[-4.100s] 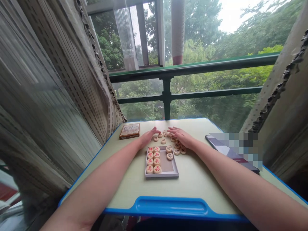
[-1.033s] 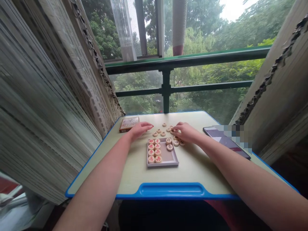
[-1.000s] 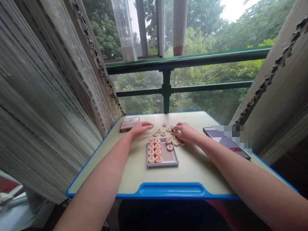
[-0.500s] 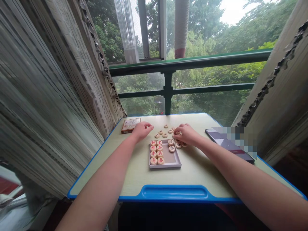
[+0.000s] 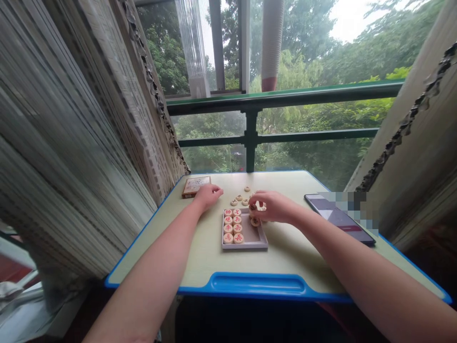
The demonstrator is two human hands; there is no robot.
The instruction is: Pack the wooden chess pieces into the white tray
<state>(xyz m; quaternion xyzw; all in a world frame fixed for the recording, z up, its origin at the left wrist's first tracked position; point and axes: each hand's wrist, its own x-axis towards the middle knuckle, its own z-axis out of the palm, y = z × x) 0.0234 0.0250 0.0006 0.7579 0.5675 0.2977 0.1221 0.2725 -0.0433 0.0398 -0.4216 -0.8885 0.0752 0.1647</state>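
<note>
My right hand (image 5: 273,206) is closed in a pinch on a Chinese chess piece (image 5: 253,208) at the back right corner of a shallow box tray (image 5: 254,246). Its fingers partly cover that piece and the loose ones behind. Two columns of red-marked pieces (image 5: 238,228) fill the tray's left side, and a dark-marked piece (image 5: 254,222) lies on its right. My left hand (image 5: 206,196) hovers or rests beside the box lid (image 5: 195,186), fingers loosely stretched, with nothing visible in them.
Several loose pieces (image 5: 239,197) lie behind the tray. A tablet or large phone (image 5: 339,219) lies at the table's right. The table (image 5: 200,257) has a blue rim with a moulded trough (image 5: 259,284) in front. Curtains (image 5: 117,95) hang on both sides, and a green railing (image 5: 285,99) stands beyond.
My right hand has moved left from the loose pieces to the tray's back right corner, carrying a piece. My left hand has shifted slightly left and down. The view has tilted a little.
</note>
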